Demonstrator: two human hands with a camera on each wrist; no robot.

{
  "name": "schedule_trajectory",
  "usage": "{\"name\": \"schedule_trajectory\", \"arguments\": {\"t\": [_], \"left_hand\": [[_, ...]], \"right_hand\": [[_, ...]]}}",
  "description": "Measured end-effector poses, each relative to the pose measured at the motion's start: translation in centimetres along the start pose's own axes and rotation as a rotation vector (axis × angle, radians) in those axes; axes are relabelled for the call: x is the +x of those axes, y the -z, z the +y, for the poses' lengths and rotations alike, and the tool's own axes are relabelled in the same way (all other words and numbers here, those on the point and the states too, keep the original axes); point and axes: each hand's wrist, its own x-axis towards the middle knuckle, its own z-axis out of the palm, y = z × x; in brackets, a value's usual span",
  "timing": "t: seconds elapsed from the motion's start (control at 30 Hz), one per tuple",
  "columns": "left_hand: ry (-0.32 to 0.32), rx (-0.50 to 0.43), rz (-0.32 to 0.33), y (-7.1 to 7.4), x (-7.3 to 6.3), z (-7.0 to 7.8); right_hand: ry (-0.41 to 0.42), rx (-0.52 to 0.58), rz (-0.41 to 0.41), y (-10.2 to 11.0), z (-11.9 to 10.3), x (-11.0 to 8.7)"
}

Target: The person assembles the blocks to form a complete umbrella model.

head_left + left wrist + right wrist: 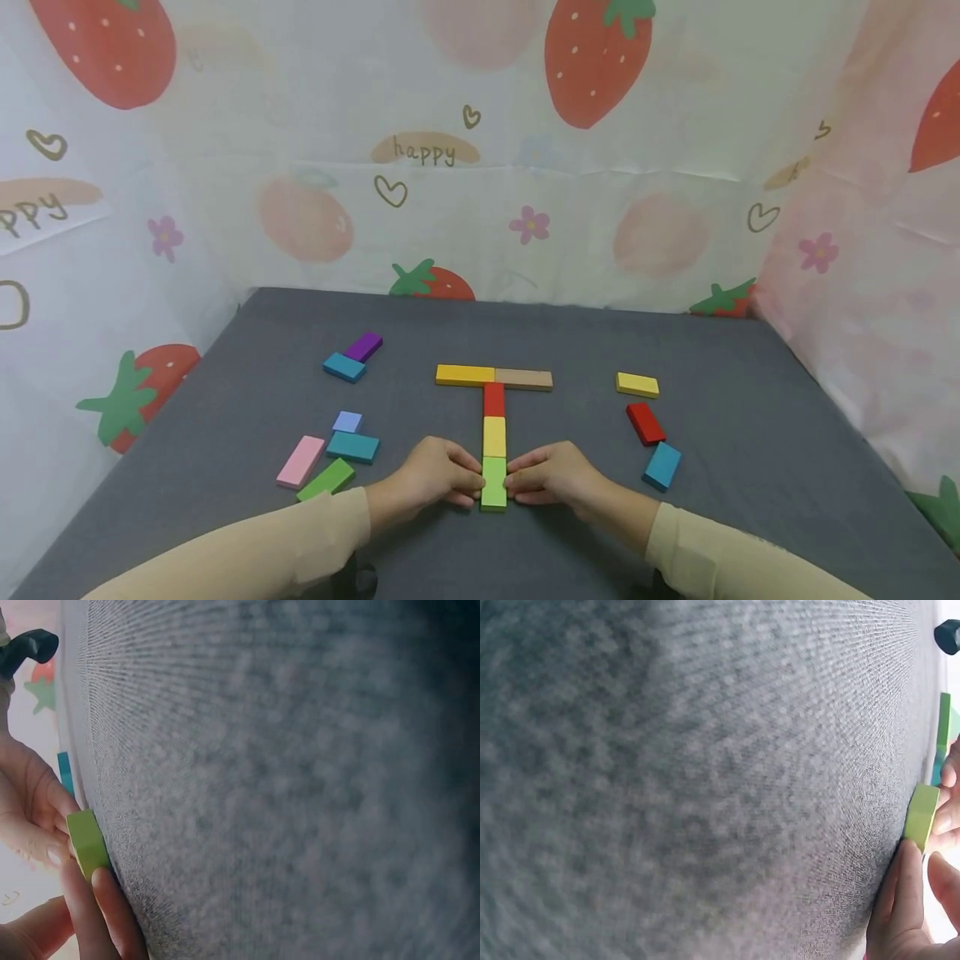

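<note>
A light green block (493, 483) lies lengthwise on the dark grey table, at the near end of a T shape. Against its left side rest the fingertips of my left hand (438, 475). The fingertips of my right hand (553, 475) touch its right side. Above it in the column come a yellow block (494, 437) and a red block (494, 400). A darker yellow block (465, 375) and a tan block (523, 380) form the crossbar. In the left wrist view, fingers (116, 915) press along the green block (88, 844); the right wrist view shows fingers (909, 881) at its other side.
Left on the table lie purple (363, 346), blue (344, 367), periwinkle (347, 422), teal (352, 447), pink (301, 462) and green (327, 479) blocks. To the right are yellow (637, 384), red (646, 423) and blue (662, 466) ones. Strawberry-print cloth (465, 225) stands behind.
</note>
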Motion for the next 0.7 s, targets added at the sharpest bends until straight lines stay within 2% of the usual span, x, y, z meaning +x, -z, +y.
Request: {"name": "schedule_trajectory", "arguments": {"t": [0.7], "left_hand": [[0.010,0.003,0.003,-0.09,-0.06,0.14]], "right_hand": [[0.001,-0.013,0.012,-0.02,-0.29,-0.07]]}}
